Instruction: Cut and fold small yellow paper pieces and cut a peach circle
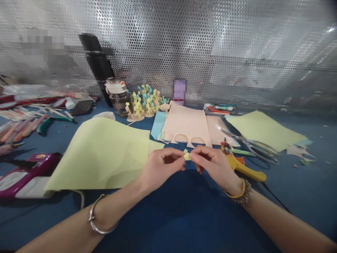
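Observation:
Between my two hands is a small piece of pale yellow-green paper (187, 156), with a narrow bit sticking up. My left hand (165, 163) pinches its left side between thumb and fingers. From the other side, my right hand (210, 160) grips it in the same way. Both hands hover over the blue tabletop at the middle of the view. A large yellow-green sheet (105, 154) curls up beside my left hand. Just beyond the fingers lies a pale pink sheet (186, 121) with round cutouts along its near edge.
Right of my right hand lie a yellow glue gun (247, 170) with a cord and scissors (252, 144). Small paper flowers (144, 100) stand behind, near a dark jar (118, 100) and a black flask (97, 63). A purple device (28, 172) and teal pliers (52, 121) are at left.

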The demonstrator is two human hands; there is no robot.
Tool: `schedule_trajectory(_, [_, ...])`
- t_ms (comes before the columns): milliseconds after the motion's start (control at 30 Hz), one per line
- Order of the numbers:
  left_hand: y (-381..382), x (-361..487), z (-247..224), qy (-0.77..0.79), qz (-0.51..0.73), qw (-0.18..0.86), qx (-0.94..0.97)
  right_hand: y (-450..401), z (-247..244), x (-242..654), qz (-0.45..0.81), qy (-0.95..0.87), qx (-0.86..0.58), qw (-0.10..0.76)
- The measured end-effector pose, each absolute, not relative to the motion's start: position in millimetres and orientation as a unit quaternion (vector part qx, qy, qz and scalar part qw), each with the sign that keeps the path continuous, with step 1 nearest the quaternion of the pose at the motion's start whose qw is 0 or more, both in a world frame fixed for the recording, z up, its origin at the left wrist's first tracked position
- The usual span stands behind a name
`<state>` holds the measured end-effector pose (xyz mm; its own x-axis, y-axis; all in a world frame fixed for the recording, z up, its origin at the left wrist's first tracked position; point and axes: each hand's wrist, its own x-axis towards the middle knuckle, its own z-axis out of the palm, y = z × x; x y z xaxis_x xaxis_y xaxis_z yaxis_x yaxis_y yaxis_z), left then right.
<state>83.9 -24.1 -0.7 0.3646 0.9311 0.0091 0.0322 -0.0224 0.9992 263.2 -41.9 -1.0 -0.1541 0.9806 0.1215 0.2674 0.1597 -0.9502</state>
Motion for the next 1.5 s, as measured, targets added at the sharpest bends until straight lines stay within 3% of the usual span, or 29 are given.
schedule_trajectory(400, [-20.5,82.8,-2.8,0.396,0.399,0.583,0.587,-39.7,-2.7,264.5,0.434,-0.641,-0.476,0.418])
schedule_trajectory(867, [-20.6,83.6,-5.1,0.397,0.394,0.605,0.567,-43.5,-5.2,261.9,0.334,-0.695,-0.488,0.408])
schedule_trajectory(1500, [-22.0,84.8,-4.2,0.395,0.405,0.598,0.568,-43.3,-2.0,257.1,0.348,-0.682,-0.499,0.407])
